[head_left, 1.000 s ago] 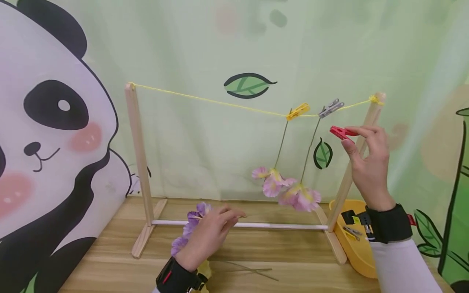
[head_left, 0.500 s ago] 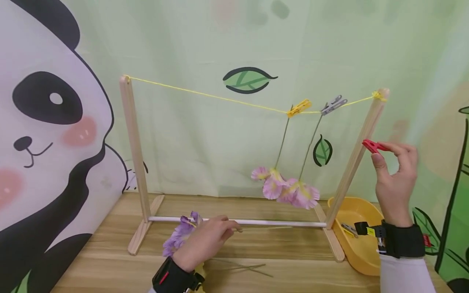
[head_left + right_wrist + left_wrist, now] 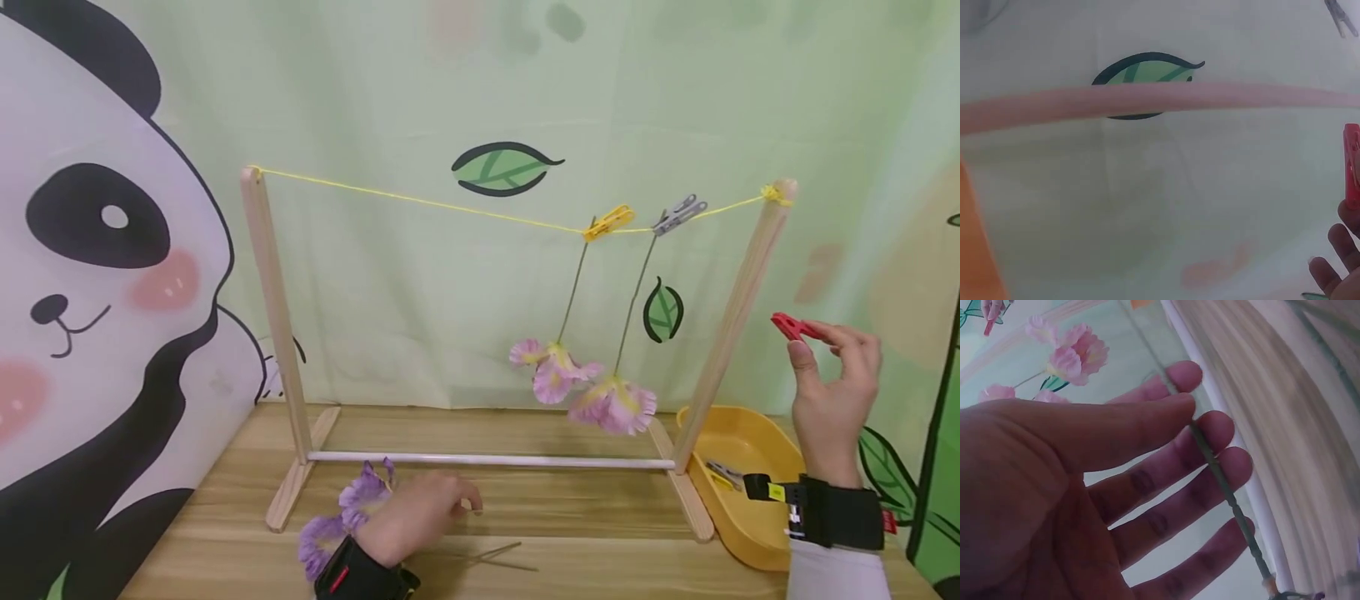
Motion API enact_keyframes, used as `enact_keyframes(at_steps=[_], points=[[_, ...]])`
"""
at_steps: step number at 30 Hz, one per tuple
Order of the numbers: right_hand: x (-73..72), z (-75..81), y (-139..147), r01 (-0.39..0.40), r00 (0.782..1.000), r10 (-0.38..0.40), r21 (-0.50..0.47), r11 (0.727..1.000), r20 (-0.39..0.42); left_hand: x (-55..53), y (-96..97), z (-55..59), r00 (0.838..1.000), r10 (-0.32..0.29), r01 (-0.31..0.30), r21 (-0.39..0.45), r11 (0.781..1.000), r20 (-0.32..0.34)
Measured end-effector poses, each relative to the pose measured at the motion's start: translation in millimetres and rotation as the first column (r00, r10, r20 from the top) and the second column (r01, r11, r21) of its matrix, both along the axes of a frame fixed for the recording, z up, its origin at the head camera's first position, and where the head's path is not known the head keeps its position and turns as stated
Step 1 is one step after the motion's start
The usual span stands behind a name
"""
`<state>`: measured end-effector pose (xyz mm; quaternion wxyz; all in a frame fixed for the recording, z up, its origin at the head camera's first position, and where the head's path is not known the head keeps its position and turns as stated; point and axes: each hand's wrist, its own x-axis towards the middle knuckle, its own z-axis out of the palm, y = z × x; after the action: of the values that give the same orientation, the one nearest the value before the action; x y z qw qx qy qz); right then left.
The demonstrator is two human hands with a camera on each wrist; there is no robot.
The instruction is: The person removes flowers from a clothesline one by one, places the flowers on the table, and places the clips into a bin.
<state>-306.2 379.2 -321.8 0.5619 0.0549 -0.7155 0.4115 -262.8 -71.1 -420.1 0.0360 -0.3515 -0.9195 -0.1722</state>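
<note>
L hand [image 3: 418, 510] is pinching a thin green flower stem [image 3: 1227, 492] low over the tan wood table [image 3: 600, 567], w/ frilly purple flowers [image 3: 363, 493] lying by it. R hand [image 3: 836, 400] is pinching a small red plastic clip [image 3: 791, 326] just R of a pale wood post [image 3: 735, 325]. 2 frilly pink flowers [image 3: 553, 379] are hanging from a thin yellow string [image 3: 420, 200].

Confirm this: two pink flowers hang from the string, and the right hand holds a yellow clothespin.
The colour is wrong: the right hand holds a red clothespin, as the head view shows. Two pink flowers do hang from the string.
</note>
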Motion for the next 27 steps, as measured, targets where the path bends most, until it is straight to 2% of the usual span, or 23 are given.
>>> enact_keyframes(at_steps=[3, 9, 12, 15, 17, 22, 24, 27], points=[[-6.2, -6.5, 7.7, 0.009, 0.999, -0.009, 0.019, 1.0, 0.033, -0.1, 0.7, -5.2, 1.0, 0.004, -0.004, -0.004, 1.0, -0.008], [-20.8, -29.9, 24.9, 0.035, 0.985, -0.05, 0.092, 0.995, 0.166, 1.0, 2.6, -10.5, 1.0, 0.005, -0.005, -0.007, 1.0, 0.017], [-26.1, -43.7, 35.2, 0.025, 0.968, -0.064, 0.162, 0.986, 0.244, 3.1, 3.9, -12.5, 1.0, -0.014, 0.013, -0.02, 1.0, -0.009], [-28.7, -56.4, 44.8, -0.006, 0.935, -0.084, 0.252, 0.968, 0.344, 5.2, 4.8, -14.9, 0.999, -0.024, 0.023, -0.035, 0.999, -0.029], [-29.5, -62.9, 50.3, -0.044, 0.902, -0.099, 0.316, 0.948, 0.421, 6.3, 5.3, -16.2, 0.999, -0.027, 0.025, -0.042, 0.999, -0.045], [-31.0, -71.4, 56.5, -0.182, 0.793, -0.123, 0.425, 0.887, 0.596, 5.5, 5.3, -19.2, 0.997, -0.034, 0.03, -0.059, 0.998, -0.072], [-31.8, -74.1, 58.0, -0.237, 0.742, -0.12, 0.426, 0.873, 0.659, 4.7, 5.4, -19.6, 0.998, -0.031, 0.028, -0.061, 0.998, -0.062], [-33.1, -78.6, 59.8, -0.296, 0.655, -0.113, 0.391, 0.872, 0.747, 4.4, 6.6, -19.4, 0.998, -0.033, 0.03, -0.066, 0.997, -0.049]])
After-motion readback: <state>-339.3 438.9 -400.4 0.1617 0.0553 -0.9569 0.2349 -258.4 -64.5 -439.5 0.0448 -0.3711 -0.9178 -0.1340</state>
